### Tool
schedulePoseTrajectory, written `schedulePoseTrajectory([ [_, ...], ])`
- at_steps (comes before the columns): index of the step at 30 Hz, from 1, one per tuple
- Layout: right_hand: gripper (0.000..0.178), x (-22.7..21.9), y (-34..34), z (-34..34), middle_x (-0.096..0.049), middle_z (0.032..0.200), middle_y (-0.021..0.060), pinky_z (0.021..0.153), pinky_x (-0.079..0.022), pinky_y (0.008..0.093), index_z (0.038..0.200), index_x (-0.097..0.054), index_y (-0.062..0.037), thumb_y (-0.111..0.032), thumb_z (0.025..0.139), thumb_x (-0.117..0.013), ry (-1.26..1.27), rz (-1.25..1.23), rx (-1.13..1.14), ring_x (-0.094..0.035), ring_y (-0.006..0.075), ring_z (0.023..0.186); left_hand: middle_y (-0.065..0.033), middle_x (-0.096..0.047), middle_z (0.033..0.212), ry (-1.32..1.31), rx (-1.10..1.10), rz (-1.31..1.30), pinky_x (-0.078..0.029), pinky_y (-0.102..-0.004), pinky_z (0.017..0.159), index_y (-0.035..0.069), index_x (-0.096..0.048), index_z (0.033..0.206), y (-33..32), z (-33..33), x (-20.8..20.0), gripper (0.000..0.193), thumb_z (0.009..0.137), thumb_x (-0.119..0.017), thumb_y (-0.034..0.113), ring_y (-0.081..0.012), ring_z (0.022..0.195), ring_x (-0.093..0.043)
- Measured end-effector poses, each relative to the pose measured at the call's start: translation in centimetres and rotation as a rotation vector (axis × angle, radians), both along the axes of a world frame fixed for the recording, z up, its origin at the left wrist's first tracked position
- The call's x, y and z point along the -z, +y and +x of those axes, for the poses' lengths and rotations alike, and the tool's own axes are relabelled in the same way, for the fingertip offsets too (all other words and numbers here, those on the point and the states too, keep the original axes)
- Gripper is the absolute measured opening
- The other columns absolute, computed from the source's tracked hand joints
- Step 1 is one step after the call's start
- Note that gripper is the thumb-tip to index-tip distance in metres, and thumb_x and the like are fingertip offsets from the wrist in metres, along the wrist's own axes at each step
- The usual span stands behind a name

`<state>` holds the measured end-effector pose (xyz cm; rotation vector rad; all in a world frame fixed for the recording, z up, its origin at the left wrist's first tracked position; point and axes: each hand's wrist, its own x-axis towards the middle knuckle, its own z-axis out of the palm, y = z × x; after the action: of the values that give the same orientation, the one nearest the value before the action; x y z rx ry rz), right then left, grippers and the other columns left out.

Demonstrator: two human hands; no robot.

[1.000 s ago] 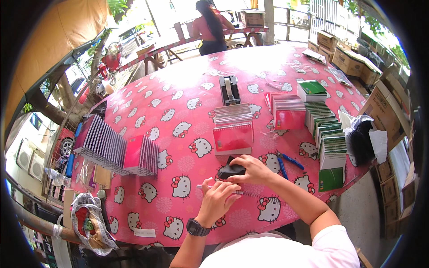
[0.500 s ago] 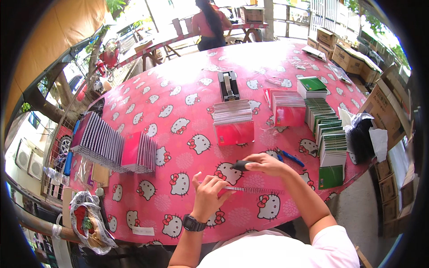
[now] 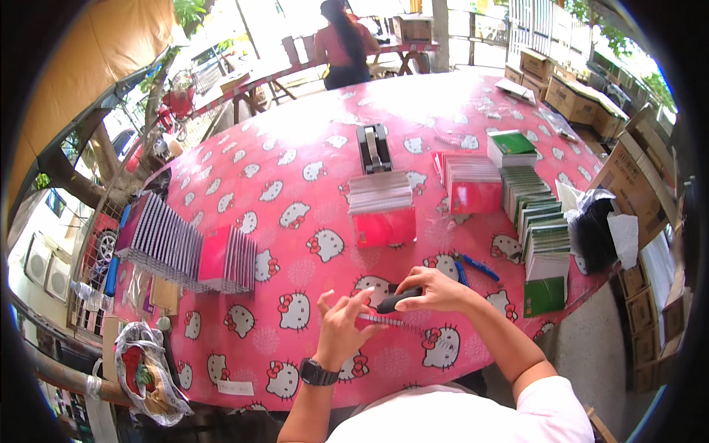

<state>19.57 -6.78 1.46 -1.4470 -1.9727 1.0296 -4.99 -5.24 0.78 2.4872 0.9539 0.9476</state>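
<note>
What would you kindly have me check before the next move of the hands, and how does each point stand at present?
1. Right hand free: not ok; it grips a dark object.
2. Left hand at the left end of the wire coil: ok.
3. Firm left hold: cannot tell; the fingers are spread and partly hide the contact.
4. Coil evenly seated along its length: cannot tell; the loops are too fine to make out.
5. Red notebook stack out of the way: ok; it stands beyond the hands, apart from them.
6. Blue-handled tool close by: ok; it lies on the table to the right of the right hand.
</note>
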Motion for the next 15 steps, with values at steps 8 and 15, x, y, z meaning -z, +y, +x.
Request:
schedulePoseTrajectory([
  [8,0.053,-2.5,1.2,-0.3,-0.059,0.100,0.0100,0.083,-0.044,0.0339,0.103,-0.070,-0.0092,-0.052,0.072,-0.074,-0.079,-0.011,-0.003,-0.056,0.0230,0.097,0.0046,-0.066,0.076,-0.016,-0.020,-0.011,-0.023,-0.0450,0.102,0.014,-0.036,0.140,-0.3,-0.3,0.4,0.090,0.066,-0.082,0.035,-0.0123,0.083,-0.063],
  [15,0.070,-0.4,1.2,-0.5,-0.053,0.104,0.0119,0.090,-0.042,0.0346,0.117,-0.063,-0.0120,-0.061,0.069,-0.072,-0.024,-0.062,0.019,-0.053,0.0257,0.103,-0.0014,-0.067,0.094,-0.046,-0.113,0.051,-0.025,-0.0479,0.105,0.010,-0.035,0.140,0.2,-0.8,-0.4,0.097,0.061,-0.086,0.032,-0.0194,0.091,-0.064],
])
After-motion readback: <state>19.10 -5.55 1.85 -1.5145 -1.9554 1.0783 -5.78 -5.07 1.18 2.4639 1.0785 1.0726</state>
